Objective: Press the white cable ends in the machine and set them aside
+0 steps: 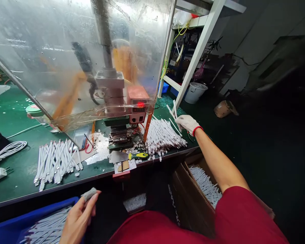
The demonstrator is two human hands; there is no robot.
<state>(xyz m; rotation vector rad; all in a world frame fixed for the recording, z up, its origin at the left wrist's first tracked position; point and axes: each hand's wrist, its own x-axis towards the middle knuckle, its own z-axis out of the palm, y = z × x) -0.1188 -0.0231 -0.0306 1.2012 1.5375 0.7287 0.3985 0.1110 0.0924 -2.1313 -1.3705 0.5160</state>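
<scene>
My right hand (186,123), in a white knit glove with a red cuff, is closed on a few short white cables (175,109) whose ends stick up past the fingers. It is at the right end of a spread pile of white cables (162,135) on the bench. My left hand (78,215) is bare except for a grey wrap (88,194) on one finger. Its fingers are curled in with the thumb alongside, and nothing shows in them. Below it sits a blue bin (38,211) holding more cables.
A press (114,101) stands behind a clear shield (53,51), with a yellow-handled scraper (138,156) before it. Another cable bundle (57,161) lies left on the green bench (17,189). A cardboard box (186,193) of cables is beside my right arm. A white post (198,51) rises beyond.
</scene>
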